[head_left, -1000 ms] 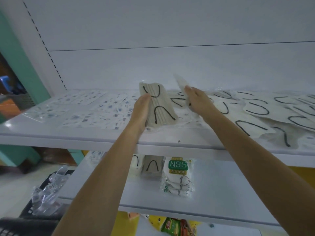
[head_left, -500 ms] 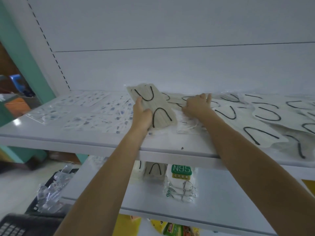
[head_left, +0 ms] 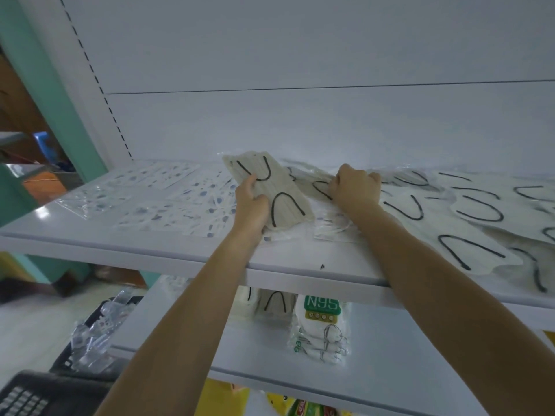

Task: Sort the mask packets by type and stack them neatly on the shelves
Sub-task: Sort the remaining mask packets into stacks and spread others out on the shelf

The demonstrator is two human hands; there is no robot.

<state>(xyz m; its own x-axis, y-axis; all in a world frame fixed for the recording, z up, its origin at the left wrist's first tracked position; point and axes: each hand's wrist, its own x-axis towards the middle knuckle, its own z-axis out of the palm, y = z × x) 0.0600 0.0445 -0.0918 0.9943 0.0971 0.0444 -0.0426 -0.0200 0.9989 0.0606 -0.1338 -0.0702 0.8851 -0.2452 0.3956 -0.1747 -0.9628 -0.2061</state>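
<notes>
My left hand grips a stack of beige mask packets with black ear loops, tilted up off the upper shelf. My right hand has its fingers curled on another beige mask packet lying flat just right of that stack. More beige packets with black loops spread over the shelf's right side. Clear packets with blue-patterned masks lie on its left side.
On the lower shelf stand a few beige packets and a pile of white N95 packets. A black basket with clear wrappers sits on the floor at lower left. A teal post rises at the left.
My right hand laid down the packet it held up and moved onto a flat one, fingers now curled. The left hand's stack shifted slightly left and tilted.
</notes>
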